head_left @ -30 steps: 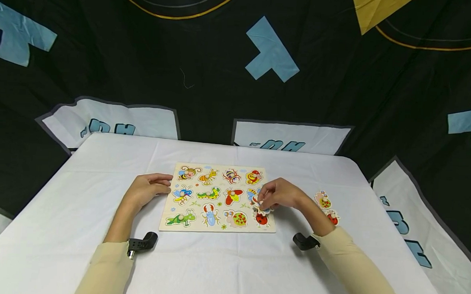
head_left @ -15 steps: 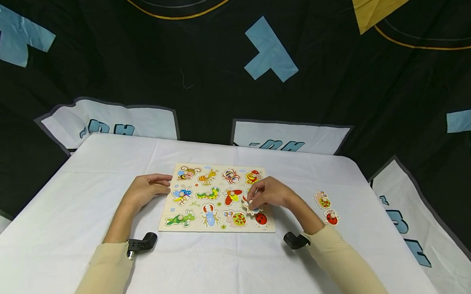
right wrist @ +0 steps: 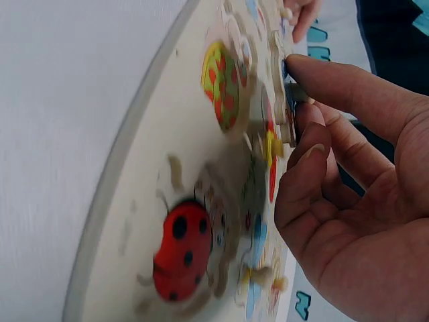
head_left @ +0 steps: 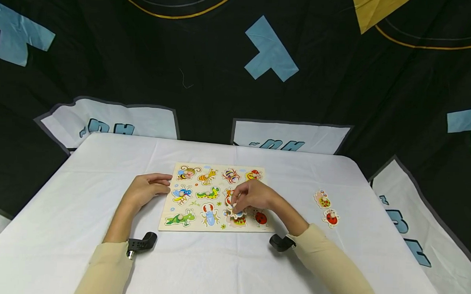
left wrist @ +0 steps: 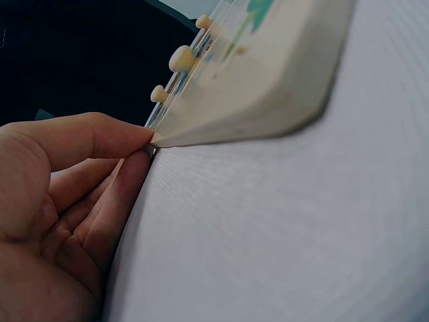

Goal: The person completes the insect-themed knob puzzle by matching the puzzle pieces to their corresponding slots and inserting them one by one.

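Note:
A wooden insect peg puzzle board (head_left: 167, 228) lies flat on the table. My left hand (head_left: 143, 191) touches its left edge with nearly straight fingers; in the left wrist view, the fingertips (left wrist: 144, 137) meet the board's edge. My right hand (head_left: 257, 197) pinches the knob of a beetle puzzle piece (head_left: 238, 216), held over the right half of the board. The piece partly covers the snail picture (head_left: 238, 222). The printed ladybug (right wrist: 182, 248) shows in its bare recess. Fingers hide part of the beetle piece.
A snail piece (head_left: 322, 199) and a ladybug piece (head_left: 331, 218) lie on the white tablecloth (head_left: 200, 267) right of the board. Several pieces with knobs, such as the grasshopper (head_left: 181, 218), sit in the board. A black curtain (head_left: 207, 77) hangs behind the table.
My right hand has moved left across the board with the beetle puzzle piece, from the right edge to over the snail picture. The left hand has stayed at the board's left edge.

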{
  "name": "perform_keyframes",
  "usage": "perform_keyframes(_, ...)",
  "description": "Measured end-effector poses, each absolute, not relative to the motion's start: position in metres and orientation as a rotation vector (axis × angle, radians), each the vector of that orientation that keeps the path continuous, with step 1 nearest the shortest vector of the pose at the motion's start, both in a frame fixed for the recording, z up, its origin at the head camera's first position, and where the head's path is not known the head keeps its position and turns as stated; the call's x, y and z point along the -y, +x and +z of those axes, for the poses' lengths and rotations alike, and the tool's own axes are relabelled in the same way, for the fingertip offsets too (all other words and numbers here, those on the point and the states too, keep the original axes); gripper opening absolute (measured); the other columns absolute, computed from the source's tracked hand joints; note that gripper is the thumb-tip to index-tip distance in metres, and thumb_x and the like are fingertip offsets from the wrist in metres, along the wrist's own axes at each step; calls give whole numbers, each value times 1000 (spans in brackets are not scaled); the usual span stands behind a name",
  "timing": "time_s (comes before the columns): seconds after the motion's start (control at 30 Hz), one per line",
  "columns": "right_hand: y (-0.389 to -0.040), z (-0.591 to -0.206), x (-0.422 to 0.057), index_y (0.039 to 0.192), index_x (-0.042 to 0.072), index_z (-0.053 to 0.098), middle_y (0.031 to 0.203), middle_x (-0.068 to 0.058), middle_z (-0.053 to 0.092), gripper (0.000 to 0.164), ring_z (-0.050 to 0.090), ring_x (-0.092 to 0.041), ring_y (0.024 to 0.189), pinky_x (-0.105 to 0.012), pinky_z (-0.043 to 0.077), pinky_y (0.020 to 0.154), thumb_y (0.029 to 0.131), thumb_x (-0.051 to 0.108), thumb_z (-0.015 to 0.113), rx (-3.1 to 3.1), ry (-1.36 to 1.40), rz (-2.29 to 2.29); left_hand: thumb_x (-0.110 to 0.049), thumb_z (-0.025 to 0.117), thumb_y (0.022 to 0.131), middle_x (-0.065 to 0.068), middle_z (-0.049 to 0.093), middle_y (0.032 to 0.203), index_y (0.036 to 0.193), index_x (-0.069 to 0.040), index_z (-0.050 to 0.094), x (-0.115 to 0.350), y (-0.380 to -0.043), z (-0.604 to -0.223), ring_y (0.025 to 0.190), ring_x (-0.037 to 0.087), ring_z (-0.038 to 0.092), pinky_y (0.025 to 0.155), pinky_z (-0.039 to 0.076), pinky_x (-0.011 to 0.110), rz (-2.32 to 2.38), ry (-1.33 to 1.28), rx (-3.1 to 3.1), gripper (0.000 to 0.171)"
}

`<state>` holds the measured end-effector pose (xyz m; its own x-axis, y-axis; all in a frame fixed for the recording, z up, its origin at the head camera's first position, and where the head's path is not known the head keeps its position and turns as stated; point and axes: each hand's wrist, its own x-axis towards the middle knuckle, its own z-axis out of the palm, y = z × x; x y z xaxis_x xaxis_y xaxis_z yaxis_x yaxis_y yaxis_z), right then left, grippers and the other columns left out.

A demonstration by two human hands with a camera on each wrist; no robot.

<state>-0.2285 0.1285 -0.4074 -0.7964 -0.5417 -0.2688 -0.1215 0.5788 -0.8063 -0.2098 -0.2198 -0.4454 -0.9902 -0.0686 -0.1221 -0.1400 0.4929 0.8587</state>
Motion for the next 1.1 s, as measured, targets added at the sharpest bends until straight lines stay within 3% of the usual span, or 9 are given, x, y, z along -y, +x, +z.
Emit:
perform_keyframes(0.23, -226, -409, -113, 85, 13, 77, 66, 2, 67, 15, 51, -12, 62, -26, 36, 57, 74, 13, 88, -2310, -545, -1115, -17, 76, 86, 12, 73, 117, 134, -10, 67, 221, -210, -446, 120, 26, 56, 108, 36, 46, 1536, -177, -2652, 49)
perform_keyframes(0.53, -224, -410, -98, 86, 10, 77, 64, 3, 65, 15, 54, -10, 61, -23, 43, 59, 74, 9, 86, -2252, -587, -1165, -16, 76, 86, 11, 73, 113, 133, -9, 67, 221, -211, -447, 117, 25, 57, 106, 37, 44, 1550, -168, -2643, 48)
perform_keyframes(0.73, -222, -411, -89, 87, 8, 77, 65, 2, 64, 16, 53, -14, 62, -25, 42, 58, 74, 7, 86, -2239, -577, -1167, -16, 76, 86, 11, 73, 113, 133, -10, 67, 220, -211, -447, 117, 25, 57, 106, 37, 44, 1546, -170, -2645, 48)
perform_keyframes(1.1, -216, -417, -71, 85, 8, 77, 65, 5, 67, 16, 54, -9, 60, -22, 40, 55, 73, 8, 87, -2285, -648, -1133, -18, 75, 87, 13, 72, 116, 133, -10, 67, 219, -210, -446, 120, 27, 56, 106, 37, 46, 1548, -187, -2641, 47)
